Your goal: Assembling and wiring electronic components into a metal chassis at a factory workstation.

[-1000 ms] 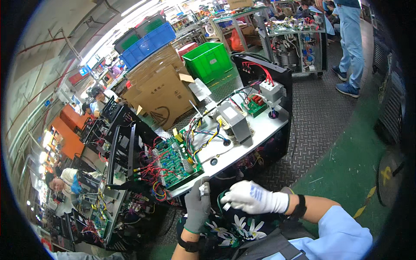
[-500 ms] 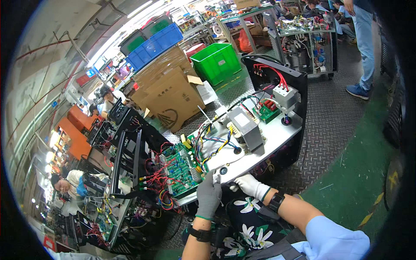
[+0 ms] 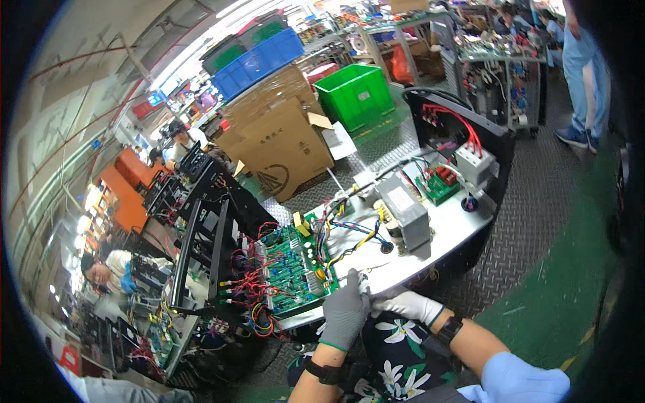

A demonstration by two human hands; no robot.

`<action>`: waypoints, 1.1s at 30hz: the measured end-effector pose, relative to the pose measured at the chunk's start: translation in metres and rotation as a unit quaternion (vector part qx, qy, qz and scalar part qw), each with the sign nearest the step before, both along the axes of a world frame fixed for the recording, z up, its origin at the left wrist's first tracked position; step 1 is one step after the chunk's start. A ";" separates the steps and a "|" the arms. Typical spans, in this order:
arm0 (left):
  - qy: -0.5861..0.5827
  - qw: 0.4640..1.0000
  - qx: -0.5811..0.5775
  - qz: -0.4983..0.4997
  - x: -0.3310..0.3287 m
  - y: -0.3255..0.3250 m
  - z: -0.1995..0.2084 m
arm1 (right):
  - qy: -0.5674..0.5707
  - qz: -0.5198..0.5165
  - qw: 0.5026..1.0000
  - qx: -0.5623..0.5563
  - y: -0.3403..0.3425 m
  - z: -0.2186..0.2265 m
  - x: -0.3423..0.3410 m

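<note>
My left hand, in a grey glove, is at the front edge of the white metal base plate of an opened machine. Its fingers are bent round a small pale piece that I cannot make out. My right hand, in a white glove, is close beside it at the same edge, its fingers pressed together; whatever they hold is hidden. Next to the left hand is a green circuit board with red wires. Behind the hands stands a grey boxed transformer, with twisted coloured wires beside it.
A second opened machine stands at the left, a person near it. Beyond the plate are a cardboard box, a green crate and a blue crate. Someone in jeans stands far right.
The view has shifted, so the machine appears farther right. My two hands are closer together at the edge. The round black grommet seen beside the left hand is now hidden.
</note>
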State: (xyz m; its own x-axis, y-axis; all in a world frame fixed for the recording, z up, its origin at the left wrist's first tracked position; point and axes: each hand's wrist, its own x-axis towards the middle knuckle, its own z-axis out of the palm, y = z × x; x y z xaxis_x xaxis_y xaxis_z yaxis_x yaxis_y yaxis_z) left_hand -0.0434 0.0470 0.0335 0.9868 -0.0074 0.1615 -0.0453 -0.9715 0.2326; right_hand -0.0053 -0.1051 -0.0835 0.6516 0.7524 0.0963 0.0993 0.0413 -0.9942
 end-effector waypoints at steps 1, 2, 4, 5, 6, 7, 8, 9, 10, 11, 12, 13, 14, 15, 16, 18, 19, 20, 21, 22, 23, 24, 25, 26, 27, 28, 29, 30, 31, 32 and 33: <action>0.021 1.000 0.016 -0.014 0.004 -0.009 -0.001 | -0.116 0.005 0.991 -0.066 -0.014 -0.018 0.002; 0.010 1.000 0.001 -0.014 0.007 -0.018 -0.002 | -0.280 -0.124 0.948 -0.092 -0.010 -0.056 0.008; -0.004 0.999 -0.047 0.005 0.012 -0.019 0.003 | -0.327 -0.140 0.907 -0.225 0.004 -0.056 0.017; -0.015 0.996 -0.086 0.019 0.013 -0.016 0.004 | -0.306 -0.144 0.912 -0.231 0.009 -0.047 0.016; -0.028 0.996 -0.080 0.011 0.013 -0.013 -0.004 | -0.359 -0.136 0.877 -0.290 0.012 -0.037 0.011; -0.035 0.995 -0.092 0.021 0.010 -0.009 -0.002 | -0.411 -0.124 0.835 -0.345 0.016 -0.012 0.003; -0.040 0.995 -0.090 0.023 0.005 -0.006 0.003 | -0.298 -0.202 0.925 -0.120 0.018 -0.016 -0.006; -0.045 0.994 -0.089 0.040 0.000 0.004 0.007 | -0.153 -0.192 0.940 -0.236 0.019 0.049 -0.035; -0.098 0.985 -0.136 0.041 -0.004 0.001 0.021 | -0.239 -0.194 0.913 -0.269 0.002 0.041 -0.043; -0.177 0.963 -0.198 0.038 -0.003 0.003 0.027 | -0.324 -0.188 0.878 -0.299 -0.014 0.040 -0.051; -0.230 0.943 -0.238 0.023 0.000 0.007 0.030 | -0.348 -0.233 0.887 -0.196 -0.025 0.047 -0.048; -0.275 0.921 -0.275 0.006 0.001 0.009 0.032 | -0.359 -0.274 0.888 -0.091 -0.035 0.067 -0.054; -0.226 0.899 -0.376 0.000 -0.001 0.015 0.032 | -0.378 -0.329 0.860 -0.093 -0.032 0.103 -0.060; -0.256 0.879 -0.403 -0.018 -0.014 0.016 0.054 | -0.413 -0.342 0.841 -0.071 -0.027 0.111 -0.049; -0.245 0.872 -0.421 -0.035 -0.025 0.022 0.058 | -0.411 -0.333 0.846 -0.062 -0.011 0.132 -0.044; -0.236 0.861 -0.447 -0.054 -0.034 0.031 0.060 | -0.374 -0.287 0.882 -0.022 0.028 0.157 -0.042; -0.230 0.860 -0.448 -0.085 -0.035 0.029 0.060 | -0.338 -0.249 0.908 0.009 0.036 0.161 -0.039; -0.224 0.857 -0.449 -0.116 -0.035 0.029 0.060 | -0.373 -0.194 0.906 -0.035 0.033 0.147 -0.031; -0.228 0.853 -0.455 -0.118 -0.034 0.032 0.062 | -0.379 -0.193 0.904 -0.042 0.033 0.151 -0.030; -0.229 0.844 -0.477 -0.092 -0.034 0.040 0.062 | -0.351 -0.198 0.914 -0.048 0.036 0.160 -0.031; -0.229 0.833 -0.499 -0.065 -0.034 0.048 0.061 | -0.322 -0.202 0.923 -0.055 0.039 0.165 -0.031; -0.233 0.814 -0.531 -0.029 -0.032 0.060 0.051 | -0.282 -0.209 0.932 -0.087 0.036 0.164 -0.028; -0.233 0.792 -0.564 0.007 -0.032 0.068 0.056 | -0.195 -0.204 0.945 -0.168 0.029 0.158 -0.022; -0.204 0.747 -0.632 0.030 -0.030 0.080 0.050 | -0.200 -0.193 0.928 -0.249 0.027 0.159 -0.016; -0.173 0.696 -0.695 0.053 -0.027 0.090 0.043 | -0.203 -0.180 0.905 -0.327 0.026 0.160 -0.007; -0.168 0.692 -0.701 0.046 -0.027 0.088 0.044 | -0.219 -0.172 0.861 -0.426 0.016 0.138 0.015; -0.173 0.686 -0.706 0.039 -0.027 0.089 0.044 | -0.233 -0.252 0.875 -0.340 0.027 0.137 0.016; -0.178 0.680 -0.711 0.033 -0.028 0.088 0.045 | -0.196 -0.269 0.867 -0.370 0.040 0.147 0.021; -0.166 0.677 -0.716 0.033 -0.030 0.089 0.043 | -0.158 -0.278 0.860 -0.397 0.055 0.154 0.027; -0.161 0.684 -0.711 0.019 -0.028 0.081 0.042 | -0.018 -0.322 0.920 -0.223 0.042 0.100 0.062; -0.158 0.690 -0.706 0.011 -0.025 0.076 0.038 | -0.042 -0.335 0.916 -0.216 0.036 0.077 0.087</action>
State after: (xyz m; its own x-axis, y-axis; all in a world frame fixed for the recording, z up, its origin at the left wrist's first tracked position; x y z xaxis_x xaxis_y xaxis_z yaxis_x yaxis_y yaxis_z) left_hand -0.0684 0.1235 0.0717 0.8981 0.3918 0.2000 -0.2999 0.2128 0.9299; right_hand 0.0820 -0.0695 -0.0063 0.9852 0.1654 -0.0450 0.0351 -0.4517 -0.8915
